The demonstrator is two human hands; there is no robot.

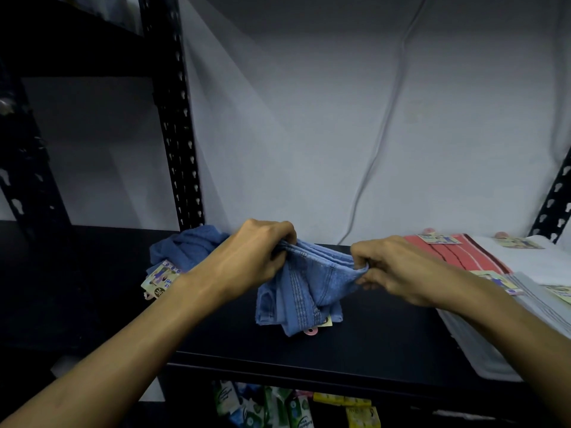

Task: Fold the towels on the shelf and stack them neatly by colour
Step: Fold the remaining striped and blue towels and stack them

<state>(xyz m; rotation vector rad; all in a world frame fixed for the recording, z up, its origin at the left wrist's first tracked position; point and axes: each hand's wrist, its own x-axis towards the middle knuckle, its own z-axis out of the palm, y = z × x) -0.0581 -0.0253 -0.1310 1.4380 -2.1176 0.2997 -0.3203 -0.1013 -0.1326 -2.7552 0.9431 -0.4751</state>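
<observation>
Two bare forearms reach in from the bottom edge. Left hand and right hand both have fingers clenched on the top hem of one blue towel, left at the left end, right at the right end, hem pulled into a short bunched span between them. Towel is terry with stitched ribbed bands running down it; it hangs in loose vertical folds, lower edge resting on the shelf. One pink ring hanger and a corner of a paper tag poke out at its bottom.

Count of towels visible: 5.
- 1 blue, held, mid-shelf.
- 1 darker blue towel, crumpled heap behind the left wrist, against the upright; printed card label at its front edge.
- 1 red towel, flat, with pale and dark stripes, right rear, card label on top.
- 1 white towel, flat, far right rear, labelled.
- 1 grey towel, flat, fine ribbed lines, front right, overhanging the shelf edge, with a label at its rear edge.

Shelf: flat black board, black perforated metal uprights with keyhole slots. One grey cable runs down the pale wall behind. Below the shelf: green-white and yellow packets, count unclear.
</observation>
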